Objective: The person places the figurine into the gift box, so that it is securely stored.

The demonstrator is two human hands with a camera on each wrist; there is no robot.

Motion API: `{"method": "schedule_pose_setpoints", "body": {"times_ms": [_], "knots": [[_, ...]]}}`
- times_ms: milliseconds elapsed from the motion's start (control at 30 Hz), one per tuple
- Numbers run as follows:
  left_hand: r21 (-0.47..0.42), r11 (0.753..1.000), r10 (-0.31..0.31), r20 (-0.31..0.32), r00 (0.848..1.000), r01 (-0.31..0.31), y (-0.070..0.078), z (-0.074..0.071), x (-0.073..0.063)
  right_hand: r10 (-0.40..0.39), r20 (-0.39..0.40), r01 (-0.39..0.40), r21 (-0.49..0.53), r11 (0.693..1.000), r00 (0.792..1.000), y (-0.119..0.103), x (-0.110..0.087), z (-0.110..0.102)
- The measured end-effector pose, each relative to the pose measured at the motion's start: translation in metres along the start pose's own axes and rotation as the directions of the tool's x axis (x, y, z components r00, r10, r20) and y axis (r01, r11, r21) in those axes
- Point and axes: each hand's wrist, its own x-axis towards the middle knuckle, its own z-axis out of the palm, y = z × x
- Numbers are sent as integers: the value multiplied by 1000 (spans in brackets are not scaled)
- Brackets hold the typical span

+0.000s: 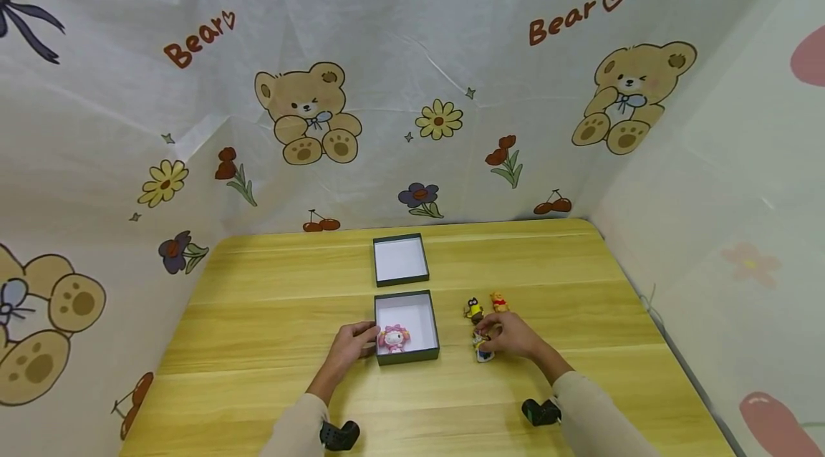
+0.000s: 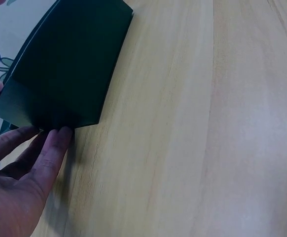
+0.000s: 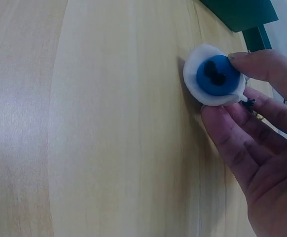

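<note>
My left hand (image 1: 356, 344) rests against the left wall of an open dark green box (image 1: 427, 354); its fingertips touch the outer side in the left wrist view. Inside the box, near its front left corner, lies a pink and white cat-like figurine (image 1: 394, 339) with a bow. To the right of the box, my right hand (image 1: 509, 337) pinches a small white and blue figurine (image 3: 216, 76) between thumb and fingers, just over the table. Just beyond that hand are a yellow and black figurine (image 1: 474, 310) and an orange bear figurine (image 1: 499, 302) in a red top.
A second shallow dark green piece (image 1: 401, 261), likely the box's lid, lies behind the box with its white inside up. Light wood table (image 1: 271, 342) surrounds everything, bounded at the back by a bear-print cloth (image 1: 380, 156) and on the right by a pale wall (image 1: 709, 178).
</note>
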Motion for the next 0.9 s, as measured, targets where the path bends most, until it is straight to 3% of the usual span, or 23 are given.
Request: {"method": "schedule_pose_setpoints", "body": {"times_ms": [200,533,900], "knots": [[-3,1000,-2,1,1000,2,-2,0,2,-4,0,4,37,999,1000,0,-1,0],[-3,1000,-3,-3,1000,3,1,0,-1,16,8,-17,184,983,1000,0,-4,1],[-11,1000,-9,-3,1000,9,0,0,1,13,12,-14,144,989,1000,0,-1,4]]}}
